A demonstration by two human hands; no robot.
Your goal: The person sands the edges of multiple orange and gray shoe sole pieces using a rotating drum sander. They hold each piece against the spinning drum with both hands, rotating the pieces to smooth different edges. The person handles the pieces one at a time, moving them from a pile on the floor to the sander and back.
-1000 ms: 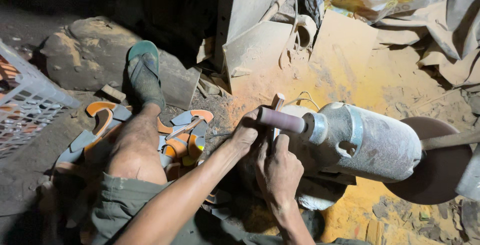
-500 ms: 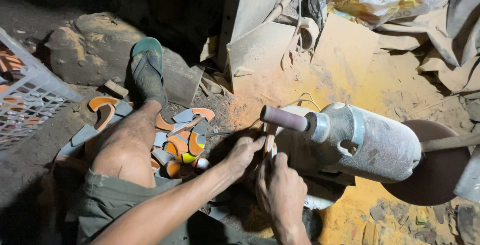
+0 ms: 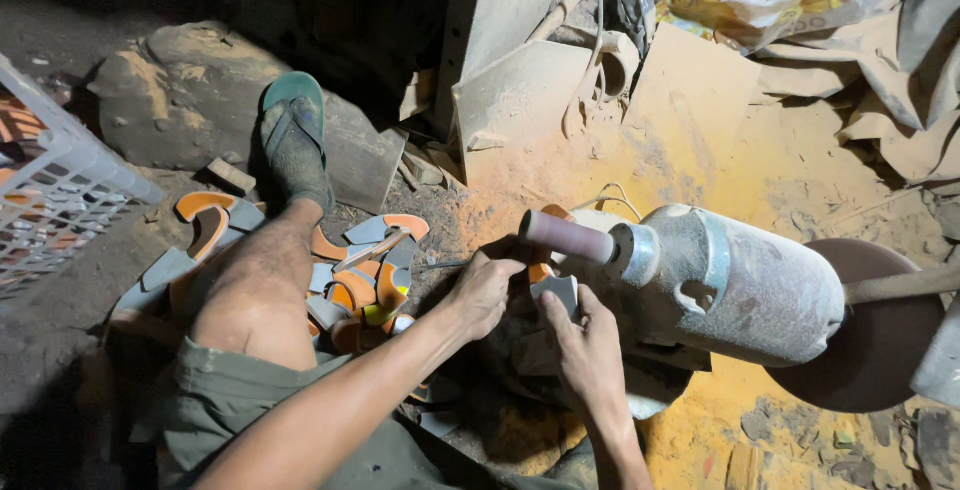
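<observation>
Left hand (image 3: 487, 288) and right hand (image 3: 590, 342) clamped on small grey-orange curved shoe-sole piece (image 3: 553, 288), just under pink cylindrical sanding drum (image 3: 567, 237) of dusty grey motor (image 3: 745, 285).

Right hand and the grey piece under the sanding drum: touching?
Touching. The head view shows the right hand with its fingers wrapped around the grey piece, no gap.

both hands meet close together, left hand (image 3: 483, 290) curled, right hand (image 3: 588, 342) with fingers pinched upward.
</observation>
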